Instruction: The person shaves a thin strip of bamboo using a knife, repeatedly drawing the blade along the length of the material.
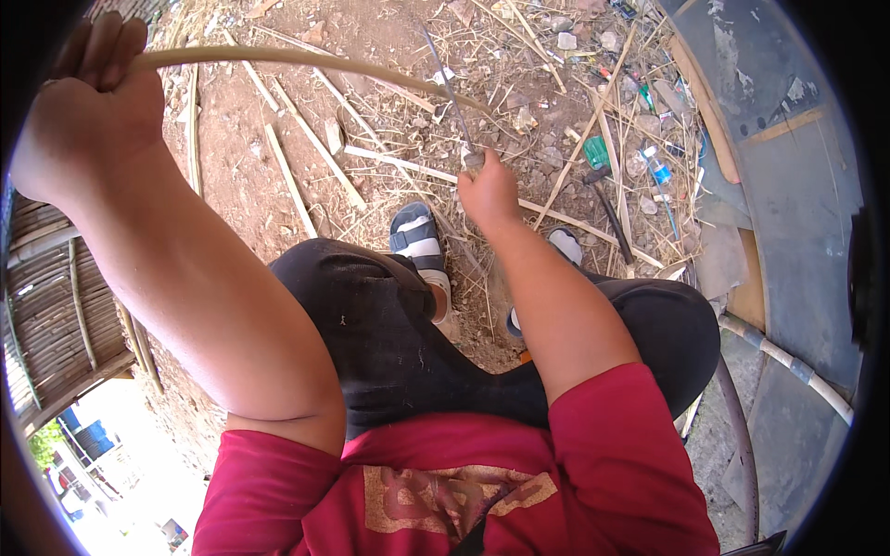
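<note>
My left hand is raised at the upper left, its fingers closed round one end of a long pale strip that looks like split bamboo. The strip bows across to the right, and its far end lies near the blade of a thin knife. My right hand grips the knife by its short handle, in front of my knees, with the blade pointing away and slightly left. Strip and blade cross in the picture; whether they touch, I cannot tell.
Several split strips and dry shavings lie on the dirt ground. A green plastic scrap and a plastic bottle lie among litter at the right. Grey sheets stand beyond. A slatted wall is at the left.
</note>
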Demonstrator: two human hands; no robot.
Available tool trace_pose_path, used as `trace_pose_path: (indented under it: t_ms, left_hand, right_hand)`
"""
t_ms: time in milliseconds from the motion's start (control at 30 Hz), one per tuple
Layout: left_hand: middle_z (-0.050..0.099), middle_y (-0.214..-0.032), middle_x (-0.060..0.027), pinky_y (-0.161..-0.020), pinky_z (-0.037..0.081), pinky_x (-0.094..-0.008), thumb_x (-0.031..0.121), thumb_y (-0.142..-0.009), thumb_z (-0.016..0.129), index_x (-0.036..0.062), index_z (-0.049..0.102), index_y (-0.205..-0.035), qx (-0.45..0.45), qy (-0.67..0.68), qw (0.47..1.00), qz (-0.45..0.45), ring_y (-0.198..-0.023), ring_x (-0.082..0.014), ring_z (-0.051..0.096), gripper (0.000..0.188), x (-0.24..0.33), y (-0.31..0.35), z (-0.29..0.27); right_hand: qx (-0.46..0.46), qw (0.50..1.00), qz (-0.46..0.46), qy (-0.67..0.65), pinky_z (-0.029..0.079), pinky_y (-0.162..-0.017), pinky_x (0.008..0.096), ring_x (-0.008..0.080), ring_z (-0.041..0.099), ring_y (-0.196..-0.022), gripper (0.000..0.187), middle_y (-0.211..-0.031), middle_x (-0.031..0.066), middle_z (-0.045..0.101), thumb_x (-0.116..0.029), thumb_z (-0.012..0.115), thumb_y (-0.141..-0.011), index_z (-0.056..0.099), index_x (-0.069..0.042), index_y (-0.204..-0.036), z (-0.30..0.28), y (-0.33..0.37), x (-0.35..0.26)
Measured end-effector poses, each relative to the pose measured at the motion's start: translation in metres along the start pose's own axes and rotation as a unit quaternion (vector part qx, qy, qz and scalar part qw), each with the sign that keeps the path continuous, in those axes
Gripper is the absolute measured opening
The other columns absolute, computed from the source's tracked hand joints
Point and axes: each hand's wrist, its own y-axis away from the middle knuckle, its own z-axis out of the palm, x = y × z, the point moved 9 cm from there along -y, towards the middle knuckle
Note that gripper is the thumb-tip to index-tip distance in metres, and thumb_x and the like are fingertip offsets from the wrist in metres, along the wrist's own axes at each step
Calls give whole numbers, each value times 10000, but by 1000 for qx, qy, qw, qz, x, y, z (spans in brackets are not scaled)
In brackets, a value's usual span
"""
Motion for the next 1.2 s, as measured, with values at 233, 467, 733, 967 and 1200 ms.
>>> trace_pose_path:
  t_ms: [233, 467, 733, 967, 1200]
  left_hand:
    - [235, -620, -45, -498, 183, -309, 132, -909, 449, 78, 345, -724, 50, 0, 999, -8, -517, -145, 204, 218, -13, -9, -26]
    - [283, -638, -49, -508, 208, -309, 2, -880, 302, 64, 358, -811, 15, 51, 998, -26, -529, -138, 207, 108, -23, -34, -47]
    - [278, -649, -48, -510, 208, -309, -6, -893, 286, 66, 344, -820, 40, 51, 997, -35, -537, -145, 215, 117, -24, -28, -44]
    - [248, -613, -31, -495, 178, -310, 122, -922, 504, 81, 346, -770, 2, 37, 999, -14, -510, -138, 201, 223, -16, -20, -24]
    - [297, -633, -45, -495, 209, -303, 48, -887, 352, 63, 374, -825, -71, 96, 992, -46, -515, -137, 218, 68, -25, -36, -41]
  right_hand:
    - [37, 997, -34, -57, 568, -800, 515, 435, 705, -909, 346, -971, 226, 722, -197, 696, -856, 593, -34, -1144, -5, 19, -25]
    - [-9, 999, 17, -36, 556, -809, 527, 430, 698, -908, 324, -963, 226, 715, -144, 674, -852, 576, -27, -1138, 8, 12, -6]
    - [-34, 997, 24, -65, 555, -848, 502, 412, 697, -975, 354, -999, 236, 712, -153, 710, -847, 581, -29, -1152, 13, 22, -26]
    - [31, 994, -57, -92, 556, -802, 493, 409, 704, -920, 369, -989, 225, 717, -193, 705, -845, 608, -30, -1161, 2, 25, -43]
    - [-33, 996, 76, -25, 555, -827, 510, 424, 698, -965, 387, -1049, 232, 711, -180, 705, -843, 585, -7, -1167, 29, -1, 39]
